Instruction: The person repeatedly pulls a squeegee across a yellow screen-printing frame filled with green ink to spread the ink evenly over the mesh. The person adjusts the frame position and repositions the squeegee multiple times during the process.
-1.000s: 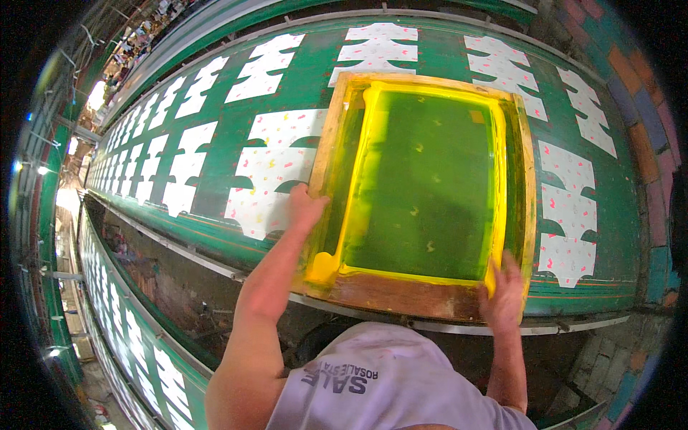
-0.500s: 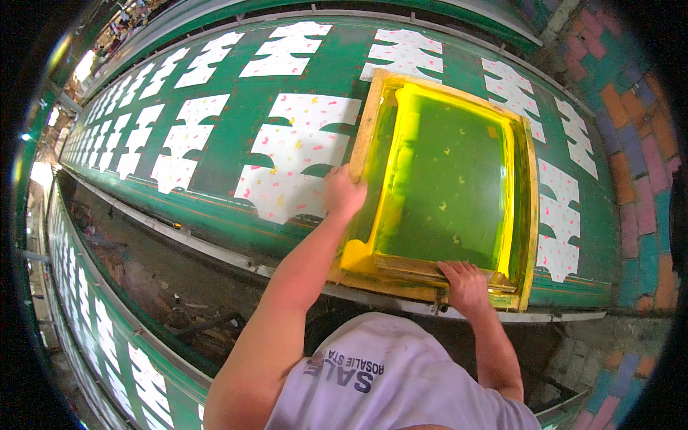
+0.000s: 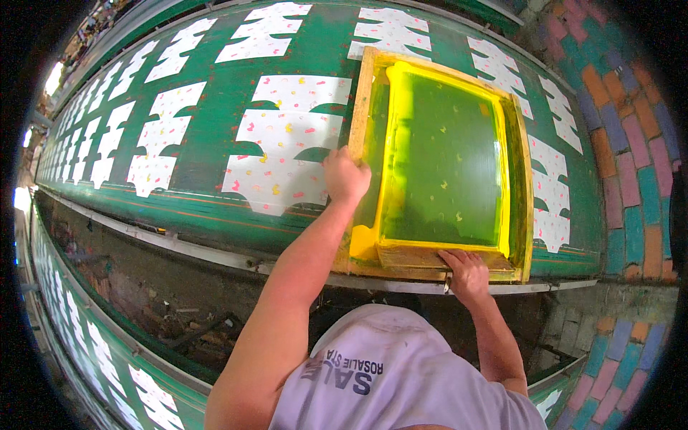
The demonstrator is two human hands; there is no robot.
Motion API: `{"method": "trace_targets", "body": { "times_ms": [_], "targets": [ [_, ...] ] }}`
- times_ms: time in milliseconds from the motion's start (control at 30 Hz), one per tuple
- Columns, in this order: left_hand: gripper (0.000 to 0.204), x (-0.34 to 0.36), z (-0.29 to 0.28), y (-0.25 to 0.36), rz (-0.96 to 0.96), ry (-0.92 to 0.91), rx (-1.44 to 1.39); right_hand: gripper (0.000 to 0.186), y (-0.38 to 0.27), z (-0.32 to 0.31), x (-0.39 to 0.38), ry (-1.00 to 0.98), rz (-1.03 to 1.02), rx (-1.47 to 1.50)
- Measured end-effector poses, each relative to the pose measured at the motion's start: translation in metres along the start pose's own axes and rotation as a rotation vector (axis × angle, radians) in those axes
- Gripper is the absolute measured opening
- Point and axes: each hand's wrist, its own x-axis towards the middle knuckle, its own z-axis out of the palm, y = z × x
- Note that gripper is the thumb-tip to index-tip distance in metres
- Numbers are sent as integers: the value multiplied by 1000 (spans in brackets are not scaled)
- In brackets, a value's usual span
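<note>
A wooden-framed printing screen (image 3: 531,215) with yellow-edged green mesh lies on the long green table (image 3: 208,208). On the frame's left rail, my left hand (image 3: 347,175) is closed with the fingers wrapped over the wood. At the near end of the screen, my right hand (image 3: 467,275) grips a wide wooden squeegee (image 3: 408,258), fingers over its top and thumb side partly hidden. Yellow ink (image 3: 364,244) is smeared along the mesh border and pooled at the near left corner. Left of the frame lies a white cut fabric piece (image 3: 287,143) printed with small pink and yellow shapes.
More white printed pieces (image 3: 165,140) lie in two rows along the table; others (image 3: 550,193) lie right of the frame. A metal rail (image 3: 179,247) edges the near side. Behind me on the left is a second green table (image 3: 179,380) with pieces. Coloured bricks (image 3: 631,158) pave the right.
The view has shifted, so the table, screen and fabric pieces appear higher in it. My left hand stays on the frame rail and my right hand on the squeegee.
</note>
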Motion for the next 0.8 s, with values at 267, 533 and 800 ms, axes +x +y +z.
{"method": "trace_targets", "body": {
  "times_ms": [267, 533, 800],
  "targets": [
    [47, 1, -1, 3, -54, -52, 79, 61, 62, 23, 102, 158, -24, -69],
    [46, 4, 2, 10, -116, -89, 145, 53, 176, 28, 265, 150, 13, -126],
    [41, 0, 8, 13, -124, -74, 186, 55, 265, 35, 403, 212, -13, -232]
  ]
}}
